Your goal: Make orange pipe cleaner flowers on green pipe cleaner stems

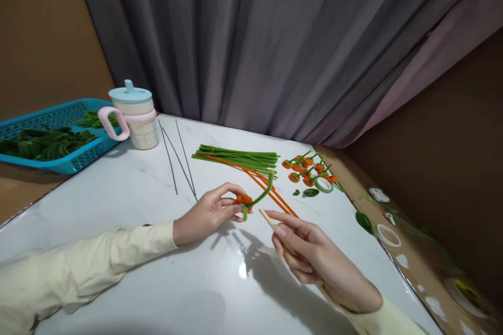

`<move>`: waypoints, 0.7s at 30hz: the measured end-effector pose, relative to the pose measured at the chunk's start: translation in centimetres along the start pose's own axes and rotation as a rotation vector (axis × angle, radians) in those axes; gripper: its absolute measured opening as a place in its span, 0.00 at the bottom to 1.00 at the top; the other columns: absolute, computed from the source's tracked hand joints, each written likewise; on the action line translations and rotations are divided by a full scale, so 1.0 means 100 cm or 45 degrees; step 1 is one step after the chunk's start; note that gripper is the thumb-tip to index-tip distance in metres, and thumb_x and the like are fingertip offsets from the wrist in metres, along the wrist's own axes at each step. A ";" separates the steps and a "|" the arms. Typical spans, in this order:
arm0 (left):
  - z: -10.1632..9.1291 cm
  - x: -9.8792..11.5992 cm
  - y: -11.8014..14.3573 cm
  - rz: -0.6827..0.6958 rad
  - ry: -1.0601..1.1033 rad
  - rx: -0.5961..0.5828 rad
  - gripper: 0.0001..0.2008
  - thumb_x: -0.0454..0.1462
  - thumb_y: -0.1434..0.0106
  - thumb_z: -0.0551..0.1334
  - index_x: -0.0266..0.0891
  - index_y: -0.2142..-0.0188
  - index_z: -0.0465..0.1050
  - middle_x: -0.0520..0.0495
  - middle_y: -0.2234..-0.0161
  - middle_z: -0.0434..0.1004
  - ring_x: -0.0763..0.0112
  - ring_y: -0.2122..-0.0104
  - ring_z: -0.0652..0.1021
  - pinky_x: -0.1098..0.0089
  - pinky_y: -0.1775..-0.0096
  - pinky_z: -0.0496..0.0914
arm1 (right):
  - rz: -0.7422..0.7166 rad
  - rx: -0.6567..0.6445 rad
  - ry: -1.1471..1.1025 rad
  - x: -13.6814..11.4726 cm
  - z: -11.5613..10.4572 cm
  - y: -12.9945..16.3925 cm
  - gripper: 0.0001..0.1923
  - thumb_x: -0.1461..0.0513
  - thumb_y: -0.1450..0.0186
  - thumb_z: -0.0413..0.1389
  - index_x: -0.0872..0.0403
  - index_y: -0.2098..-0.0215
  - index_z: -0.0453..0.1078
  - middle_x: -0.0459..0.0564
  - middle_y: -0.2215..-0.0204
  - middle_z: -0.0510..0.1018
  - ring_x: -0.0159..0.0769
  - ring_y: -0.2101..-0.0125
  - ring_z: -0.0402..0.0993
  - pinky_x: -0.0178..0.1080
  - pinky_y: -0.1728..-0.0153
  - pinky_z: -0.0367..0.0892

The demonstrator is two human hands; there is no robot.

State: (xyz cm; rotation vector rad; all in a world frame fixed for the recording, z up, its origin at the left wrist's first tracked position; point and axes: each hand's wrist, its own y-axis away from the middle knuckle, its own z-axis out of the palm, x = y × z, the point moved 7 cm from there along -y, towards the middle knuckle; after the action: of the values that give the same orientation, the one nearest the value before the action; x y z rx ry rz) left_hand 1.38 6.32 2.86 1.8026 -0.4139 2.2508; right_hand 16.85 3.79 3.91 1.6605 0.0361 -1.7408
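Note:
My left hand (214, 210) pinches a small orange fuzzy pipe-cleaner pumpkin (244, 200) between thumb and fingers. From it a green pipe-cleaner stem (266, 192) curves up to the right, and a short green end points down. My right hand (316, 251) is closed around a pale wooden stick (267, 218). Its blunt tip points at the pumpkin and stays a little apart from it. Behind my hands lie a bundle of green pipe cleaners (239, 157) and several loose orange pipe cleaners (275, 196).
Several finished orange pumpkins (308, 163) lie at the right, beside a roll of green tape (324, 184) and a green leaf (310, 192). Thin dark wires (170, 159), a lidded cup (142, 120) and a blue basket (74, 165) of green pieces are at the left. A white ring (389, 235) lies past the table's right edge.

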 end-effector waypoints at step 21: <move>-0.007 -0.017 0.004 0.065 -0.026 0.213 0.13 0.40 0.42 0.62 0.38 0.60 0.63 0.47 0.59 0.69 0.70 0.63 0.76 0.69 0.61 0.73 | -0.174 0.032 0.135 0.002 0.021 -0.037 0.26 0.55 0.38 0.53 0.54 0.43 0.60 0.39 0.82 0.69 0.21 0.93 0.61 0.26 0.92 0.48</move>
State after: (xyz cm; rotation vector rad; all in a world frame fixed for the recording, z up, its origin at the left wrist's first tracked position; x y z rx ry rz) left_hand 0.92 6.17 1.04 1.9171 -0.2854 2.3667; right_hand 13.19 5.46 2.47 1.8044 0.1813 -1.7582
